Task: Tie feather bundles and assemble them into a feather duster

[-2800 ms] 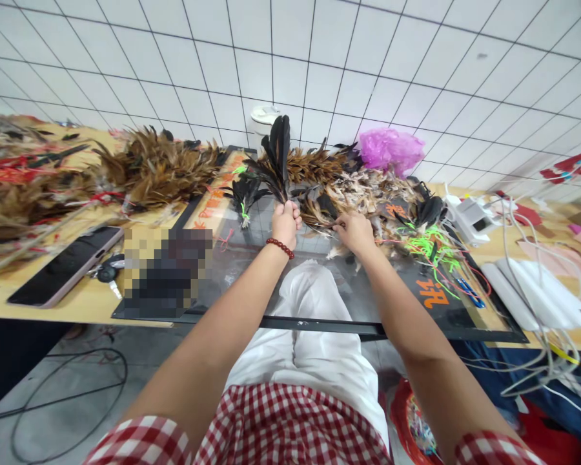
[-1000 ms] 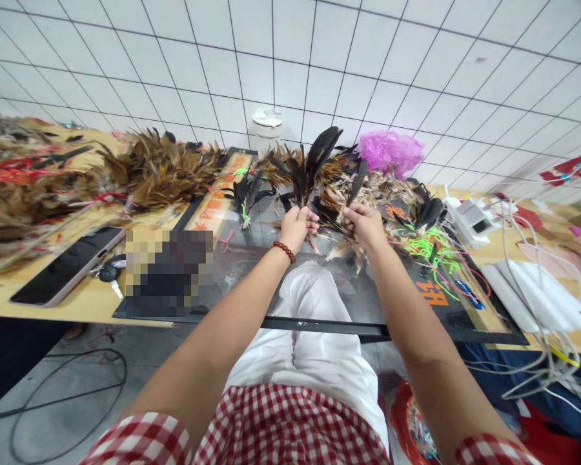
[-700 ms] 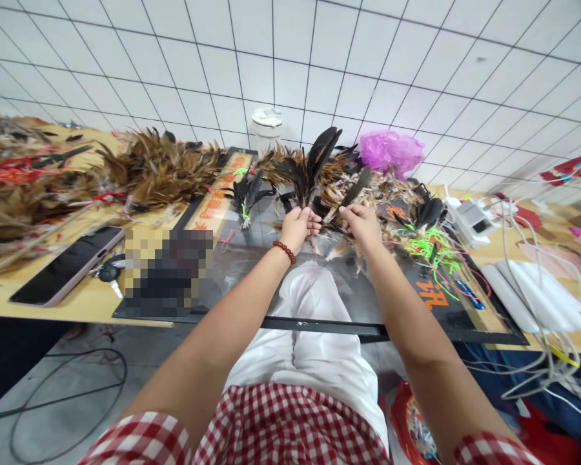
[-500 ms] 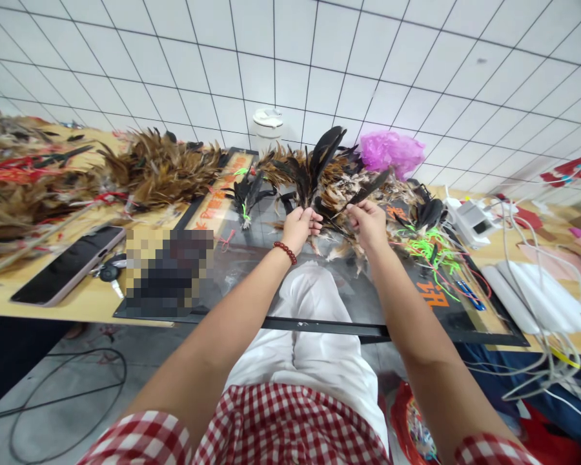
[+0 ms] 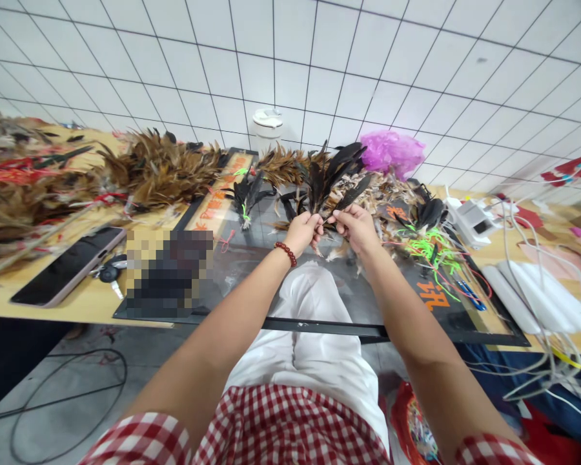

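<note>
- A wooden table (image 5: 68,303) carried a dark mat (image 5: 252,303), with brown feather heaps (image 5: 155,171) at the left and a phone (image 5: 68,265) near its front edge.
- A pink bag (image 5: 391,152) lay at the back by the wall.
- The bunch of black feathers (image 5: 326,177) stood above the mat's middle, fanning up and right.
- The left hand (image 5: 303,232) was closed around the bunch's base.
- The right hand (image 5: 354,226), just beside it, pinched a single dark feather (image 5: 352,192) against the bunch.

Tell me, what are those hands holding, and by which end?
The left hand grips a bunch of black feathers by the quill ends; the right hand pinches one feather by its quill.
</note>
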Motion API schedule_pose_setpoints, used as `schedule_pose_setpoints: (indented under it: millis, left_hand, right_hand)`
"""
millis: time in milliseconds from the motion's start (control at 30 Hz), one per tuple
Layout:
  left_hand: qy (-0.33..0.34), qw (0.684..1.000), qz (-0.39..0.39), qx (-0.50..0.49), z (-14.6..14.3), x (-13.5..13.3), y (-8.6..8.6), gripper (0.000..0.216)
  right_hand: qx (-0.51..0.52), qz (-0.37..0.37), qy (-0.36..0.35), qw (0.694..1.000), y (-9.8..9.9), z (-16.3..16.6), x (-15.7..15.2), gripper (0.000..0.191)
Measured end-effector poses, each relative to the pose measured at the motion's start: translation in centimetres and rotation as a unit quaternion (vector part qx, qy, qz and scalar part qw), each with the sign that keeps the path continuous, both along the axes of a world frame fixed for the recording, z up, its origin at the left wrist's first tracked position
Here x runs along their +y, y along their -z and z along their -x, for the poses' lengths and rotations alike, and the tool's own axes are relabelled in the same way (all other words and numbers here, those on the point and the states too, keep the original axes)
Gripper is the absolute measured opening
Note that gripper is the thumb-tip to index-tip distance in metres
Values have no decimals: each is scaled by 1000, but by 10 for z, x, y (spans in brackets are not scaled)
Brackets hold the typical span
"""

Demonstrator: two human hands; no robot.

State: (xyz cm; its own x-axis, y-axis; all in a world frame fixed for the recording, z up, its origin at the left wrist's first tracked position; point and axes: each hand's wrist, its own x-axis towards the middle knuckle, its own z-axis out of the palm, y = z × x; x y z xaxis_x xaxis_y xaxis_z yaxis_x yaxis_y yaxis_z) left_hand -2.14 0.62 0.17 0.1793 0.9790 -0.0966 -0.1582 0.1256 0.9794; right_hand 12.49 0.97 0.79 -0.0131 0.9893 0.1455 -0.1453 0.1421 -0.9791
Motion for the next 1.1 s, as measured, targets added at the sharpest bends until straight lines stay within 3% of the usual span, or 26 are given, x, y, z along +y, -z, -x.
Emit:
schedule_pose_setpoints:
  millis: [100,267,433,500,567,633,733,800,833,933,1000,1100]
  left_hand:
    - [-9,1000,-12,-2,0,1,2,20]
    - [67,998,3,-11,-1,0,3,24]
    - [22,987,55,-151,4,2,-2,25]
    - [-2,974,73,-213,9,4,-6,25]
    - [-12,963,89,-252,13,6,-9,23]
    - [5,954,104,-281,16,8,-9,18]
    - [75,941,122,-306,19,8,-8,12]
    - [108,934,132,-314,19,8,-8,13]
    - [110,931,136,-320,19,7,-8,15]
    - [72,929,143,-333,17,6,-10,20]
    - [55,931,140,-332,16,5,-12,18]
    - [67,931,137,-333,16,4,-13,16]
  right_hand:
    - [-2,-3,-6,1000,0,1,0,29]
    - [-38,-14,22,999,2,2,1,34]
    - [-48,-21,162,985,6,-14,13,26]
    - [-73,-25,246,966,8,-24,19,18]
    - [-171,-50,271,946,10,-30,21,15]
    - [-323,-72,212,920,13,-30,18,18]
    - [-534,-52,116,836,18,-23,11,21]
    - [-599,-30,102,793,21,-19,8,19]
    - [-602,-25,103,791,21,-19,8,17]
    - [-509,-25,141,849,20,-21,12,14]
    - [-397,-21,167,902,17,-22,15,15]
    - [-218,8,152,964,13,-21,17,21]
